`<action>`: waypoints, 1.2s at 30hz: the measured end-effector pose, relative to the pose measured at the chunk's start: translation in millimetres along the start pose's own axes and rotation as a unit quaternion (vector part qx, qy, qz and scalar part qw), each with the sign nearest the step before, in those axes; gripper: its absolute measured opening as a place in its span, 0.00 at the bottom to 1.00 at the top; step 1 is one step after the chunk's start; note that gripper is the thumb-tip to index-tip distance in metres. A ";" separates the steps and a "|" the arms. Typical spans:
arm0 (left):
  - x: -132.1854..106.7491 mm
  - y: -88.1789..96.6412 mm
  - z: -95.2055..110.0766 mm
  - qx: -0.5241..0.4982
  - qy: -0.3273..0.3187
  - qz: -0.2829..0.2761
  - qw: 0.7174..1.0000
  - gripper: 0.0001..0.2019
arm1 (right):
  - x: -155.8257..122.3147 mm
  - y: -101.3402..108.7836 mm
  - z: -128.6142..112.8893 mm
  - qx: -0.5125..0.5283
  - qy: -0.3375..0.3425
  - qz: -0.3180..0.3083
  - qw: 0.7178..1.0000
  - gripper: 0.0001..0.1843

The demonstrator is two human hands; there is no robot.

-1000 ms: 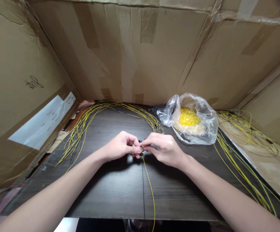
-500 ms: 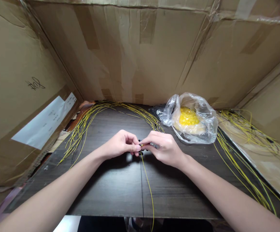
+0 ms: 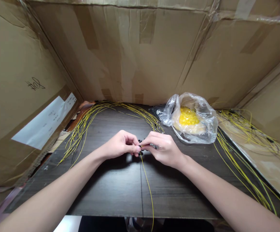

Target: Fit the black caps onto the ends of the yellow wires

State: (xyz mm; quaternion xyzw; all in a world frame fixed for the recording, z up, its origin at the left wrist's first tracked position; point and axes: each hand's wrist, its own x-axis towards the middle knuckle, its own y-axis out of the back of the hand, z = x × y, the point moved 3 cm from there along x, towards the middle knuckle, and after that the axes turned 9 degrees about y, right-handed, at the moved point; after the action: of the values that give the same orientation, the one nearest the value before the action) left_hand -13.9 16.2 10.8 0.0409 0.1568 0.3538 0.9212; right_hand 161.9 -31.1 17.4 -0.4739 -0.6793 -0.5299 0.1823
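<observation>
My left hand (image 3: 120,145) and my right hand (image 3: 163,149) meet above the dark wood tabletop (image 3: 106,190), fingertips pinching a small black connector (image 3: 140,145) between them. Its exact shape is mostly hidden by my fingers. A thin yellow wire (image 3: 149,187) runs from the pinch down across the table and over its front edge. Another small black part (image 3: 155,146) shows by my right fingertips. A looped bundle of yellow wires (image 3: 87,129) lies behind my left hand, its far end reaching close to my right hand.
A clear plastic bag (image 3: 193,119) holding yellow pieces sits at the back right, with black plastic (image 3: 156,111) beside it. More yellow wires (image 3: 243,170) spread across the right side onto a cardboard sheet (image 3: 270,161). Taped cardboard walls (image 3: 130,54) surround the table.
My hands have barely moved, and my right fingers shift slightly on the small black parts. The camera view drifts a little.
</observation>
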 end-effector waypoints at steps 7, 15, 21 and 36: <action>0.8 1.2 -5.2 0.003 0.002 -0.016 1.000 0.10 | -3.5 -2.5 -1.0 0.000 0.003 -0.017 1.000 0.07; 1.5 0.1 -9.7 -0.014 0.024 -0.034 0.999 0.10 | -6.6 -6.0 -2.5 -0.012 0.031 -0.047 0.998 0.13; 0.3 0.1 -10.0 -0.024 0.041 -0.049 0.998 0.11 | -6.5 -9.0 -7.2 -0.029 0.068 -0.050 0.996 0.16; 0.6 0.2 -8.0 0.014 0.035 -0.053 0.998 0.11 | -4.4 -4.5 -1.6 -0.006 0.023 -0.042 0.999 0.10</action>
State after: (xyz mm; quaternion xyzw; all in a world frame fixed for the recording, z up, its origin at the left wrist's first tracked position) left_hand -16.1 16.5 3.1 0.0336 0.1958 0.3039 0.9318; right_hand 159.8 -34.5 12.2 -0.4333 -0.6909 -0.5524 0.1726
